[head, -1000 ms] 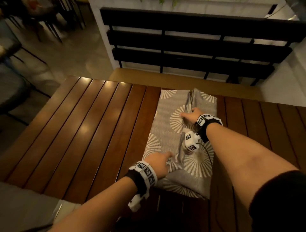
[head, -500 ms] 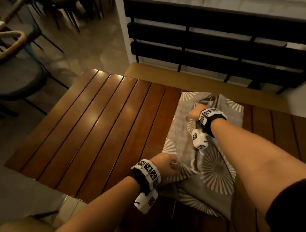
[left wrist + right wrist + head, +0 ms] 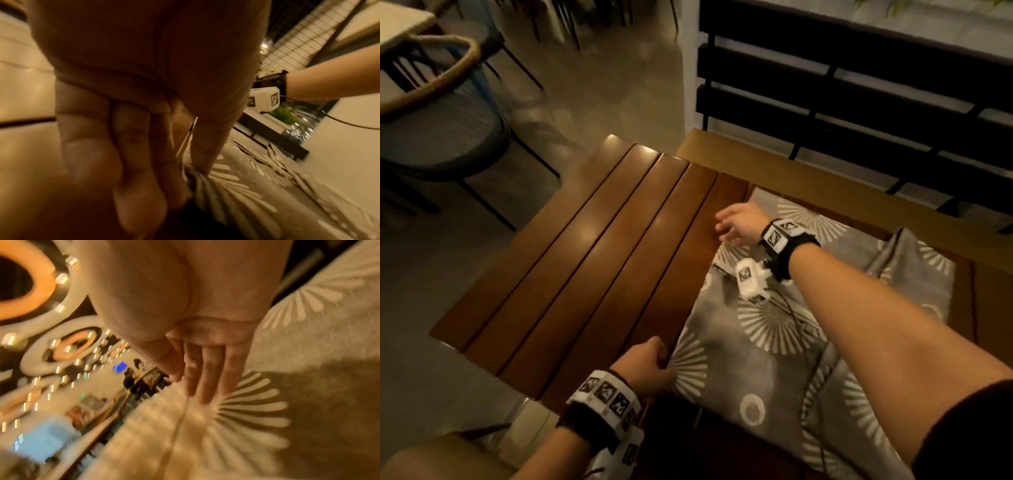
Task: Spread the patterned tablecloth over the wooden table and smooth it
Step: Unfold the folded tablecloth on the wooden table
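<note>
While the bare slats of the wooden desk (image 3: 571,274) are lying uncovered on the left side, the left hand (image 3: 645,368) is sitting at the near edge with its fingers curled, pinching the near left corner of the patterned tablecloth (image 3: 774,346) between thumb and fingers; the left wrist view is showing the hem gathered into soft pleats under that pinch. Further along, the right hand (image 3: 739,224) is reaching over the far left edge of the cloth with fingers (image 3: 207,378) straight and relaxed, gripping nothing, their tips lying on or just above a sunburst print; contact is hard to tell through the blur. To the right, the cloth is covering only the right part of the desk, still partly folded, with a raised ridge near the far right.

Judging by the pleats and drooping folds, the fabric is looking light, thin and limp, likely sliding easily on the polished wood and carrying no stiffness of its own. Taking it at the hem, one corner in each hand, is seeming the surest hold, since a mid-panel grip would probably bunch it. Flat palms should be suiting the smoothing.
</note>
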